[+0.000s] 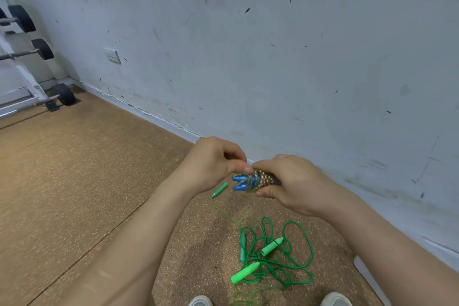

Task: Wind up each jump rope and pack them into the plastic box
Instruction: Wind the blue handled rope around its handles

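A jump rope with two blue handles (240, 182) lies between both hands, its multicoloured cord wound tightly around the handles. My right hand (290, 184) grips the wound bundle from the right. The fingertips of my left hand (213, 164) pinch the cord at the bundle's top. On the floor below lies a tangled green jump rope (275, 253) with light green handles. A thinner green rope's handle (219, 189) lies just under my left hand. A white corner (370, 278) at the right edge may be the plastic box; most of it is out of frame.
I stand close to a scuffed white wall (273, 57) on a cork-coloured floor (74, 169). A rack of barbells (29, 57) stands at the far left. My two shoe tips (335, 299) show at the bottom edge.
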`<state>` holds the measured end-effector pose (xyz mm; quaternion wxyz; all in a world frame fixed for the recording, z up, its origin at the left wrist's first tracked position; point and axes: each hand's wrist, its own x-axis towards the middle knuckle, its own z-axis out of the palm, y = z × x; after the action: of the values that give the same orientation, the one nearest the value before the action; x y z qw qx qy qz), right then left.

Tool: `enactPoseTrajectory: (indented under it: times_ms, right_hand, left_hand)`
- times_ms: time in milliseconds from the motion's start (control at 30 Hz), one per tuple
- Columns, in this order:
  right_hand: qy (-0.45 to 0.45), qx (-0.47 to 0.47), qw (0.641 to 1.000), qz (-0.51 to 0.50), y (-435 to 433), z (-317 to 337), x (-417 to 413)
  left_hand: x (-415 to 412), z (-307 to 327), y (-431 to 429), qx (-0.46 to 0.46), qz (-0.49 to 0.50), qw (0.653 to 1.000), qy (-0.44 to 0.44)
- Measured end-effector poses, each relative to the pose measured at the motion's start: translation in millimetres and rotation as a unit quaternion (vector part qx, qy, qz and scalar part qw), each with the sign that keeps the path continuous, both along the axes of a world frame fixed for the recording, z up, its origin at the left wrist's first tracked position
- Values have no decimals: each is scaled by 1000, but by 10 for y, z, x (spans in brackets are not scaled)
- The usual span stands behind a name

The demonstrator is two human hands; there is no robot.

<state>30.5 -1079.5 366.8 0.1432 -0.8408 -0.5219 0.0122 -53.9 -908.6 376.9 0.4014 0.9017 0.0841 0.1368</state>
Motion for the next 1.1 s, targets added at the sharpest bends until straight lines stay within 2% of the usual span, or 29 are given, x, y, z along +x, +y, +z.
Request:
enactPoseTrajectory:
  times_ms: [133,267,367,467,600,700,767,867,933,1033,1100]
  right_hand:
    - [-56,39,998,-16,44,-46,-58]
    - [-73,81,994,-21,70,-9,-89]
    - [-47,103,993,-7,71,46,-146]
    - [-14,69,997,-7,68,69,-166]
    - [-4,5,1000,15,107,-17,-188]
    - [7,4,998,57,115,-44,-235]
    - [42,53,995,69,107,-42,-200]
    - [118,157,980,44,118,-99,-146]
    - [175,194,965,19,134,-123,-117]
    - [299,272,915,8,108,-120,-57]
    - [348,301,888,-2,91,-90,-24]
  left_hand:
    - [-18,6,26,-164,1,986,42]
    - [-20,-10,37,-354,23,933,56]
    - [4,-47,64,-429,35,900,65]
    - [-4,-19,85,-399,15,913,85]
    - [-10,55,165,-221,-17,964,144]
    - [-46,46,142,-151,-77,967,190]
    - [-32,4,156,-213,-46,961,172]
    - [23,-55,158,-395,-6,912,112]
    - [43,-78,151,-447,-10,891,84]
    - [19,-67,134,-462,-21,886,37]
    - [-9,-34,108,-406,10,914,4]
